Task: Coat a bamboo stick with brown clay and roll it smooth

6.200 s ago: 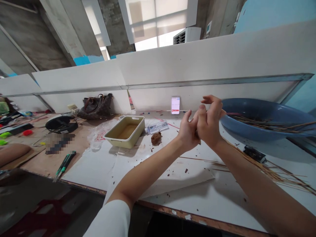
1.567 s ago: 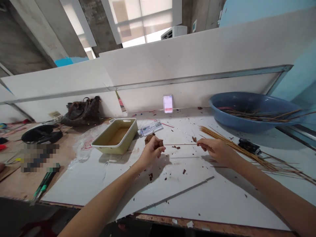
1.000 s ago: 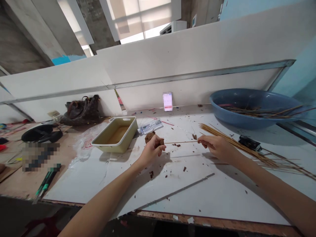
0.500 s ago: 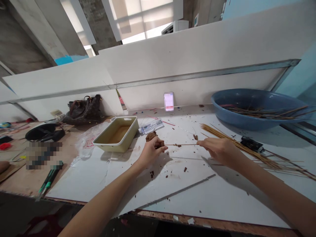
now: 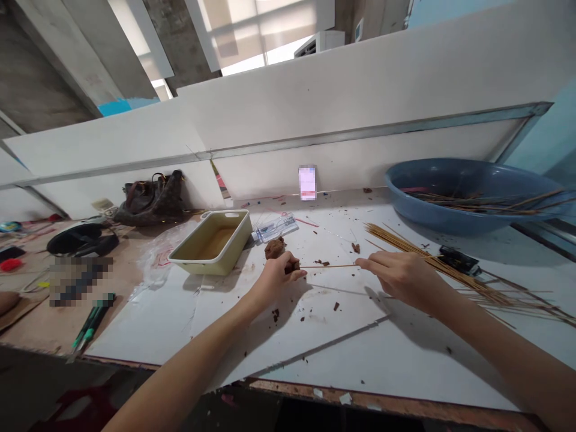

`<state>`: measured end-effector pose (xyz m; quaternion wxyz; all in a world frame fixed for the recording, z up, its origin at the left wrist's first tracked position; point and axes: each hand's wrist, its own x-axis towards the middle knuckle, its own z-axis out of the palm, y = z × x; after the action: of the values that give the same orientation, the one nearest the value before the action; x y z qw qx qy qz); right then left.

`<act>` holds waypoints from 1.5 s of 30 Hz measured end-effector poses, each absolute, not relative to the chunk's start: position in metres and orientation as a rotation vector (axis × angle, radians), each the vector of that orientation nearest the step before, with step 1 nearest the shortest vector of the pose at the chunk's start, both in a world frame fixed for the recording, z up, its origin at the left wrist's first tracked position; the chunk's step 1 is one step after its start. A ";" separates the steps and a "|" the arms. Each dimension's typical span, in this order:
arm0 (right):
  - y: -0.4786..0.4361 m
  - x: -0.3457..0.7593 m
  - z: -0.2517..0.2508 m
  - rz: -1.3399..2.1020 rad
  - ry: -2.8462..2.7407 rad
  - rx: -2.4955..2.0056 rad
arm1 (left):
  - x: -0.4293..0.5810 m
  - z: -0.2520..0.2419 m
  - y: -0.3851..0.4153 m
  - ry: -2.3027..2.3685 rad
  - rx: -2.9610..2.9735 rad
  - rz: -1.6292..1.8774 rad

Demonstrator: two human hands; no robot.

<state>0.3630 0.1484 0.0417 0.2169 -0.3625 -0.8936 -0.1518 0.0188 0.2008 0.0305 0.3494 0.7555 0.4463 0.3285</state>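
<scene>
My left hand point(image 5: 276, 276) is closed, thumb and fingers pinching a small piece of dark brown clay point(image 5: 294, 266) around one end of a thin bamboo stick point(image 5: 330, 266). My right hand point(image 5: 398, 271) is closed as well, its fingertips gripping the other end of that stick. Held almost level, the stick spans the gap between both hands just over the white board. Right behind my left hand sits a larger lump of brown clay point(image 5: 275, 248). Dark crumbs are scattered around, and a small clay piece point(image 5: 356, 248) lies beyond the stick.
A bundle of thin sticks point(image 5: 405, 245) lies on the right beside a black packet point(image 5: 459, 261). Behind it stands a blue basin point(image 5: 450, 225) holding more sticks. Leftward are a yellow-green tub point(image 5: 216, 267), a handbag point(image 5: 153, 201) and green-handled tools point(image 5: 92, 321). A phone point(image 5: 308, 183) leans on the partition.
My right hand has shifted slightly left along the stick's line, toward my left hand. My left hand keeps its hold on the clay in nearly the same spot.
</scene>
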 end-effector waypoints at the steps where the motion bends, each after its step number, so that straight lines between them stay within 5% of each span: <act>1: 0.148 0.363 0.042 -0.417 -2.478 -1.005 | 0.019 0.031 0.200 1.154 1.952 0.844; 23: 0.164 0.370 0.029 0.022 -2.256 -0.995 | 0.019 0.041 0.203 0.872 1.519 0.928; 45: 0.153 0.349 0.028 -0.071 -2.297 -0.834 | 0.032 0.047 0.187 0.875 1.414 0.854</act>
<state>0.3488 0.1534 0.0275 0.3415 -0.3205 -0.8831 -0.0274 0.0321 0.1872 0.0472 0.5942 0.6083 0.3764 0.3677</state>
